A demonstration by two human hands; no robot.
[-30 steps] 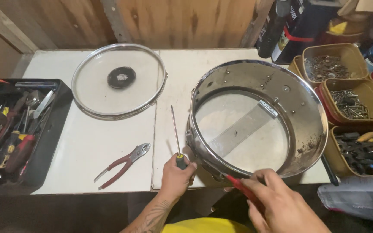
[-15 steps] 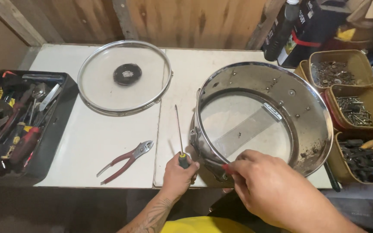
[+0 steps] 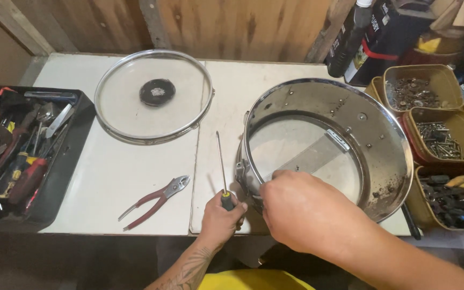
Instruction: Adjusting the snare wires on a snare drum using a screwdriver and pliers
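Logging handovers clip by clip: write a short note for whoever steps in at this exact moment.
Left hand: closed around the handle of a screwdriver, shaft lying flat on the white table and pointing away.
Right hand: at the near rim of the metal drum shell; what the fingers grip is hidden.
Shell lies open side up, right of centre. A hoop with its clear drumhead lies apart at back left, already off. Red-handled pliers lie loose near the front edge.
Left: work at the shell's near-side hardware looks unfinished; how far along cannot be told.

One drum shell (image 3: 328,145), one screwdriver (image 3: 222,172), three bins (image 3: 404,75).
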